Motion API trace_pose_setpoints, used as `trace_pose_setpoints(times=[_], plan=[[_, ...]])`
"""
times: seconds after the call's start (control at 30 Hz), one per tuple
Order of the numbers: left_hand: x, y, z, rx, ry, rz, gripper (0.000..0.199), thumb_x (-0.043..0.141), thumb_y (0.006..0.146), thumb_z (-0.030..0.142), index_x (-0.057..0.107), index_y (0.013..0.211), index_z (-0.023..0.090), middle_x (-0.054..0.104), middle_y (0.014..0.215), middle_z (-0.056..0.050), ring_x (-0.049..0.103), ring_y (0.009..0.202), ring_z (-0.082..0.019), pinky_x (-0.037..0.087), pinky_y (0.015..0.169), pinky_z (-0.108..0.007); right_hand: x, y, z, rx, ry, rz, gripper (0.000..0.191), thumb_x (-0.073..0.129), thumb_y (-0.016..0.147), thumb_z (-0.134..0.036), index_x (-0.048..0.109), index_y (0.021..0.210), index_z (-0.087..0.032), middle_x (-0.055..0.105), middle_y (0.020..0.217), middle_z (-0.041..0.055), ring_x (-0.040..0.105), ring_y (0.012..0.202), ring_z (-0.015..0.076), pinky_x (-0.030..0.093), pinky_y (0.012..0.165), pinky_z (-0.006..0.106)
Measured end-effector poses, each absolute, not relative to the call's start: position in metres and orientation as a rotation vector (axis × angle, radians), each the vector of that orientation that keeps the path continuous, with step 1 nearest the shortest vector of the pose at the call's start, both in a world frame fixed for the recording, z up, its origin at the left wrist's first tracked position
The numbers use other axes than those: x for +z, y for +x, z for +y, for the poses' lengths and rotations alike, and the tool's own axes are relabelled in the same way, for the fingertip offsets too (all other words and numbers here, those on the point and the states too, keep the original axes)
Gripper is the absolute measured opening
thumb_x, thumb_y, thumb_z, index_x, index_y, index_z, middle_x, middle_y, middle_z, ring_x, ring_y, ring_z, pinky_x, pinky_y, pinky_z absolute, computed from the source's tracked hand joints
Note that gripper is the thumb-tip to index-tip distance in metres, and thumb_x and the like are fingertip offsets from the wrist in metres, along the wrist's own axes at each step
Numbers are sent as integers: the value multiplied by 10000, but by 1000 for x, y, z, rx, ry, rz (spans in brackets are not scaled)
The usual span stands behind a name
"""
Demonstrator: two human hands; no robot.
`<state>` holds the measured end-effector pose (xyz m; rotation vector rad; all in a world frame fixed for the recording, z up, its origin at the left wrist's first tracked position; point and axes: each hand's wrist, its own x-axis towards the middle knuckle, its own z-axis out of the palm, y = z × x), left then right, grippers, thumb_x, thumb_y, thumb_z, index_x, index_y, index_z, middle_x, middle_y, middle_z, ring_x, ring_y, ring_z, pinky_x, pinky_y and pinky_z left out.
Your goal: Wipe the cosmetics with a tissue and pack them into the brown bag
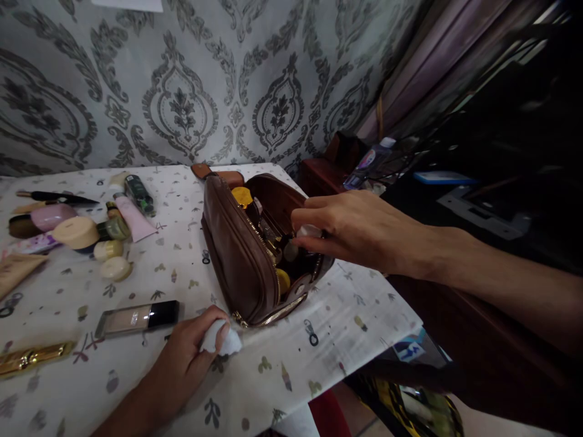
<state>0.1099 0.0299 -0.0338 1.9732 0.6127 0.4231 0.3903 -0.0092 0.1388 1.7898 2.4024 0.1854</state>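
My left hand (180,358) pinches white tissue (231,343); the brown bag (234,255) gapes, letting my right hand (344,221), seemingly holding something pale (309,230), reach inside.

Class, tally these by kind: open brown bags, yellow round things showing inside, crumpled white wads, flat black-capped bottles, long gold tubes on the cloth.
Open brown bag: 1
Yellow round things: 2
Crumpled white wad: 1
Flat black-capped bottle: 1
Long gold tube: 1
Total: 6

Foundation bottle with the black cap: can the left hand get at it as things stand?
Likely yes: the foundation bottle lies right by the left hand, with nothing on top of it. The crumpled white tissue in that hand may need setting down first.
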Motion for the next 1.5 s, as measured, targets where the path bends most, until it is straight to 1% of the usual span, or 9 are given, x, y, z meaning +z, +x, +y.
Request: trace_pose_setpoints(times=[0.2, 0.33, 0.53, 0.67, 0.83, 1.07, 1.17, 1.3, 1.5], plan=[[-36, 109, 29, 435, 1999, 599, 246, 391, 1000, 346, 547, 868, 208, 553, 710, 29, 509, 640, -115, 409, 608, -227, 143, 380, -2, 332, 2120, 2267, 296, 528, 957, -442, 643, 866, -185, 635, 706, 44, 546, 618, 170, 273, 554, 284], [-38, 109, 29, 451, 1997, 590, 200, 411, 990, 308, 546, 879, 210, 545, 711, 33, 497, 622, -109, 399, 595, -223, 134, 372, 4, 278, 2251, 2100, 282, 566, 936, -444, 658, 908, -179, 627, 674, 29, 556, 601, 170, 258, 539, 270], [-43, 106, 31, 425, 2002, 563, 139, 411, 965, 235, 538, 914, 213, 568, 766, 15, 525, 675, -127, 409, 625, -245, 123, 376, 4, 210, 2216, 2225, 229, 571, 947, -389, 645, 894, -179, 611, 699, 17, 534, 612, 143, 276, 553, 251], [-45, 105, 30, 393, 2003, 584, 152, 403, 982, 264, 535, 926, 215, 570, 776, 11, 529, 688, -131, 410, 638, -249, 121, 381, 2, 88, 2177, 2423, 164, 580, 947, -294, 678, 909, -168, 620, 840, 47, 545, 682, 138, 334, 606, 249], [-43, 105, 30, 377, 2019, 583, 164, 404, 985, 281, 550, 949, 215, 592, 798, 1, 541, 710, -139, 422, 660, -253, 119, 389, 1, -49, 2138, 2590, 149, 588, 933, -247, 715, 914, -173, 618, 867, 48, 556, 707, 134, 382, 647, 246], [-42, 106, 32, 404, 2004, 572, 144, 433, 960, 253, 564, 916, 213, 596, 769, 9, 534, 669, -134, 405, 615, -250, 136, 403, 1, -264, 1850, 2620, 232, 539, 940, -231, 698, 1109, -217, 641, 954, 44, 594, 802, 156, 426, 709, 265], [-43, 105, 31, 408, 2006, 576, 146, 429, 966, 249, 569, 937, 216, 599, 782, 8, 538, 678, -133, 411, 627, -252, 143, 403, 2, -305, 1759, 2628, 221, 505, 946, -183, 701, 1047, -198, 643, 923, 41, 596, 795, 150, 418, 710, 263], [-43, 105, 31, 390, 2005, 578, 152, 423, 975, 259, 565, 937, 218, 606, 793, 7, 546, 693, -135, 420, 645, -257, 148, 403, 2, -340, 1666, 2670, 158, 542, 950, -224, 684, 1001, -178, 650, 912, 43, 600, 776, 149, 405, 691, 261], [-37, 108, 30, 396, 2018, 570, 225, 383, 1006, 324, 556, 912, 215, 604, 773, 8, 561, 691, -134, 425, 653, -256, 154, 405, 0, -328, 1648, 2598, 172, 510, 970, -216, 677, 951, -178, 638, 864, 39, 581, 716, 147, 383, 660, 273]])
